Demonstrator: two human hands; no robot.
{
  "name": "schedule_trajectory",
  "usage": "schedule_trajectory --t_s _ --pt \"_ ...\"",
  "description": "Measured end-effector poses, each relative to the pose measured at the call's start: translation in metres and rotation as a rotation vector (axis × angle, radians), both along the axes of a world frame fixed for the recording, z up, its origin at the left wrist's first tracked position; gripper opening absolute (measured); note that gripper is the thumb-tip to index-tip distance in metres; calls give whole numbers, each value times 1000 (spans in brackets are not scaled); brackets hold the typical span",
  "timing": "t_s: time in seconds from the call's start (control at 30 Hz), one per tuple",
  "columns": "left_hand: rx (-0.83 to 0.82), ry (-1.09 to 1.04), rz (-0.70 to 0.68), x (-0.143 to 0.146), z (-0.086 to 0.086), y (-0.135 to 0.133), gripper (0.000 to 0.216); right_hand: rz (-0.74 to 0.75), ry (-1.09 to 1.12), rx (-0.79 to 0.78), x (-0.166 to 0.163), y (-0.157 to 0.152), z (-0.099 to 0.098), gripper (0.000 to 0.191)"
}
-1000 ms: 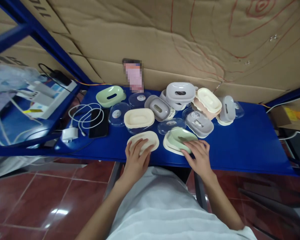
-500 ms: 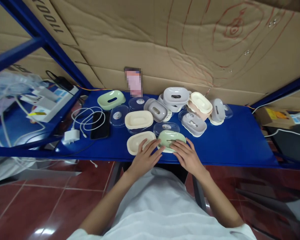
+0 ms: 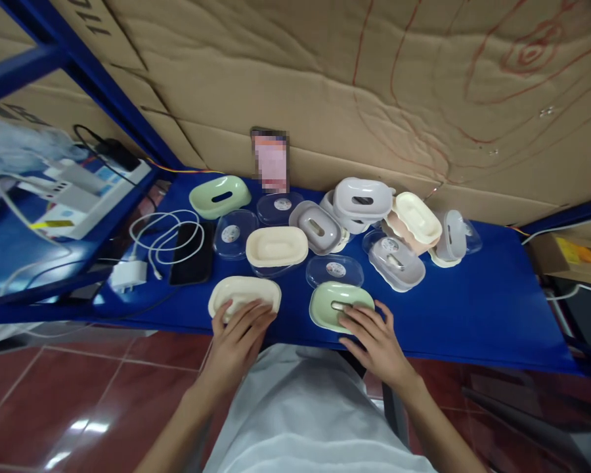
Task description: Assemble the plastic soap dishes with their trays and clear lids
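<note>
On the blue shelf near its front edge lies a cream oval dish, shallow and with its hollow facing up. My left hand rests over its front part, fingers stretched and spread across the hollow. To the right, a pale green soap dish with a slot in the middle sits on a cream piece that shows along its lower rim. The fingers of my right hand lie apart on the green dish's right side, with the thumb by its front rim. Behind, between the two, is another cream tray on a clear lid.
Clear oval lids, grey soap dishes and a cream scalloped tray crowd the back. A green dish stands back left, near a phone against cardboard. A white charger and black phone lie left.
My left hand has moved left, away from the green dish, and the cream dish has shifted left with it. My right hand stays at the green dish. The view has also shifted slightly.
</note>
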State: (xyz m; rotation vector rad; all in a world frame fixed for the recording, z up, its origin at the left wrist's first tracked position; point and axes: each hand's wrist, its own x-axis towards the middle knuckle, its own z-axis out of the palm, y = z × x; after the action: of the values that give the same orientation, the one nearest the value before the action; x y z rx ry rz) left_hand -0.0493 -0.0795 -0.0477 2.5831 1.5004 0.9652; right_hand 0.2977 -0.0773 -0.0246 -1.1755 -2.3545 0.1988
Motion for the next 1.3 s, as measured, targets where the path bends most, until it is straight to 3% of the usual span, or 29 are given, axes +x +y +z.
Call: schedule_trajectory --t_s 0.13,0.4,0.83,0.93,1.0,1.13,1.2,1.3 --pt "66 -38 58 15 -1 -6 36 3 -33 -15 -10 9 5 30" --pt "1 -85 -134 73 9 15 39 103 -46 -31 -20 26 4 39" --pt "-52 37 -300 60 17 30 25 234 -112 64 -11 31 2 33" --pt "-86 -25 -301 60 16 33 20 174 32 142 -5 25 3 39" --pt "-92 -61 -288 61 15 34 20 51 120 162 0 26 3 48" --pt "-72 -135 -191 61 11 33 25 -140 98 -110 1 43 3 69" --pt "-89 -173 -138 61 8 32 36 -125 123 -212 -2 51 3 68" --pt "-172 -243 -110 60 7 31 57 -56 222 -207 -4 54 3 61"
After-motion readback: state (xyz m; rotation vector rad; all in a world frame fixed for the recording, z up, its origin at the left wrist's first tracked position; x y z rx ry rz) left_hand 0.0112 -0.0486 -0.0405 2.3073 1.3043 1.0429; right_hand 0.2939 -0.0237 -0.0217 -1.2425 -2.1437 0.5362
